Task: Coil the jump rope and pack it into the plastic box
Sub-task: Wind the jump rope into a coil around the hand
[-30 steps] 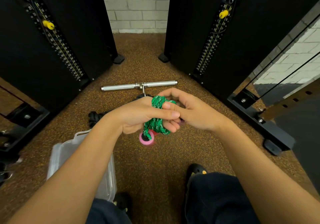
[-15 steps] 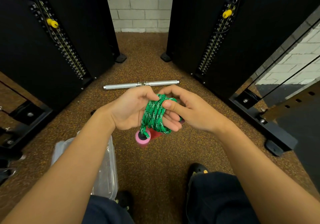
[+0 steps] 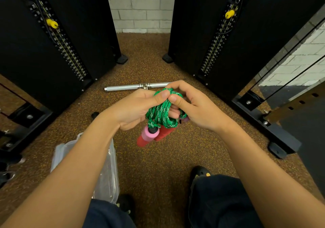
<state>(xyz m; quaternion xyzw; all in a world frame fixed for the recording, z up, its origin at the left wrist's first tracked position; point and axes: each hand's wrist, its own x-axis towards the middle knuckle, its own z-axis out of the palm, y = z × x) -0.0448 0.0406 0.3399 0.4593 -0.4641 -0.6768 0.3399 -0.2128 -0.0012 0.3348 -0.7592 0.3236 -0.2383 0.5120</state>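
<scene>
Gripping green braided jump rope (image 3: 161, 113) coil w/ both hands: left hand (image 3: 133, 109) curled round loops, right hand (image 3: 197, 108) pinching top; red-pink foam handles (image 3: 149, 136) dangle below; clear plastic box (image 3: 110, 171) sits beneath left forearm, unpacked; risk: slack pinch, loops spring apart.

The jump rope (image 3: 161, 112) sits bundled between your left hand (image 3: 133, 108) and right hand (image 3: 197, 108), its handles (image 3: 150, 134) hanging just below them. The plastic box (image 3: 110, 175) lies under your left forearm, and a metal bar (image 3: 126, 87) lies beyond both hands.
</scene>
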